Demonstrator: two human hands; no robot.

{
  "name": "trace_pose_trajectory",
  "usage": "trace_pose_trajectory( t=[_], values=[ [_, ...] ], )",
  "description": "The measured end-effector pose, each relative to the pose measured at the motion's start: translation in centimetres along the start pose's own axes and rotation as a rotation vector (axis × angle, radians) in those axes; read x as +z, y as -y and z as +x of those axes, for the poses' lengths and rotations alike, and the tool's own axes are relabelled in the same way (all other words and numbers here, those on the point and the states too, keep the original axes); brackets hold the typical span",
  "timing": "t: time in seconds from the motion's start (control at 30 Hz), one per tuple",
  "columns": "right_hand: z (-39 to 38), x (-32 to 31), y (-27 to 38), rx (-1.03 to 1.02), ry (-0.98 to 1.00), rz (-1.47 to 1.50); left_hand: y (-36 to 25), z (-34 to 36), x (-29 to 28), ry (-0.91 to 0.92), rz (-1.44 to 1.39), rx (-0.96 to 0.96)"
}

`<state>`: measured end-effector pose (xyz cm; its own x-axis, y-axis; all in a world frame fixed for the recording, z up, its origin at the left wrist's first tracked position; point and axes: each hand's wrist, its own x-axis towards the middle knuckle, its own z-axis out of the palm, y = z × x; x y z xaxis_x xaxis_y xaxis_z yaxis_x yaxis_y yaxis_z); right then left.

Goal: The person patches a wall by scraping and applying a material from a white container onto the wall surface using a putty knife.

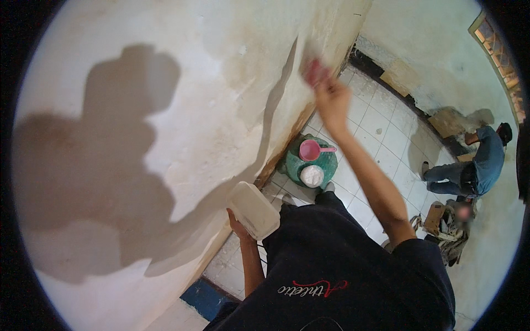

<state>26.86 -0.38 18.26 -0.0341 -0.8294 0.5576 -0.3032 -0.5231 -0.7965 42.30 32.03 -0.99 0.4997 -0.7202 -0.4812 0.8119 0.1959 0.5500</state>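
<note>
My left hand (238, 225) grips the side of an off-white rectangular plastic tub (253, 211), close to the wall at my left. Some pale matter seems to lie in the tub, though its kind is unclear. My right hand (334, 102) is raised with the arm stretched forward, closed on a red tool (316, 72) with a greyish far end. Motion smears this tool, so I cannot make out its exact kind. Its far end is near the stained, patchy wall (221, 83), but whether they touch is not clear.
By my feet a green sack (293, 165) carries a pink dipper (309, 150) and a white rounded thing (312, 176). White floor tiles (386, 160) stretch to the right. There, another person (486, 160) bends toward the opposite wall, near a cluttered pile (444, 226).
</note>
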Motion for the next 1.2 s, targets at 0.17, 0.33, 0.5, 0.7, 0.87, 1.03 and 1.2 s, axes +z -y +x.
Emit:
trace_pose_trajectory(
  t=[0.17,0.33,0.5,0.7,0.87,1.03,1.2],
  values=[
    [-12.7,5.7,4.0,-0.110,0.176,0.133,0.1,-0.5,-1.5,0.071,-0.038,0.078],
    [-17.4,4.2,2.0,0.419,0.251,0.562,0.8,-0.9,-4.3,-0.005,-0.105,0.047],
    [-11.8,5.5,1.6,1.064,0.225,0.985,0.1,-2.1,-3.4,-0.106,-0.031,0.087],
    [3.6,1.7,11.5,0.674,0.672,0.972,-0.1,-1.7,-2.4,-0.103,-0.067,0.073],
    [6.1,-4.2,18.0,0.663,0.371,1.113,0.2,-1.7,-4.7,-0.003,0.021,0.056],
    [-2.3,-3.9,9.5,0.703,0.326,0.915,-0.6,-2.2,-2.3,0.000,-0.030,0.049],
    [-10.0,2.6,4.2,1.077,0.293,0.905,-1.0,-1.9,-2.7,0.017,-0.096,0.063]
  ],
)
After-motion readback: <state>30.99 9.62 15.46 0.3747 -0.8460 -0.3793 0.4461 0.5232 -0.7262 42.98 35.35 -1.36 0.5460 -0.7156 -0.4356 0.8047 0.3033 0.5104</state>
